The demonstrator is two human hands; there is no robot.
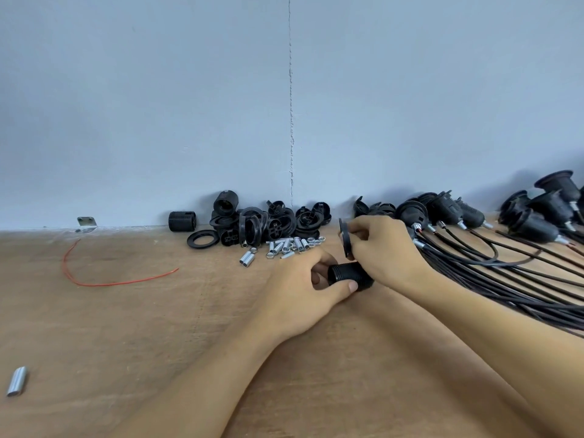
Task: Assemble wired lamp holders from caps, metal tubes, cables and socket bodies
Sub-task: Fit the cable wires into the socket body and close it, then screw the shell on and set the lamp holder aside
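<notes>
Held: socket [347,275] and ring [345,238].
We see left hand [300,289] curled round the threaded socket; right hand [382,248] pinches the black ring beside it.

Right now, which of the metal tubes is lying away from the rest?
The lone metal tube at the near left of the table. All the other tubes lie clustered in front of the pile of black parts.

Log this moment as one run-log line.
left hand grips threaded socket body | right hand pinches black ring | metal tubes loose behind | wired holders at right
</notes>
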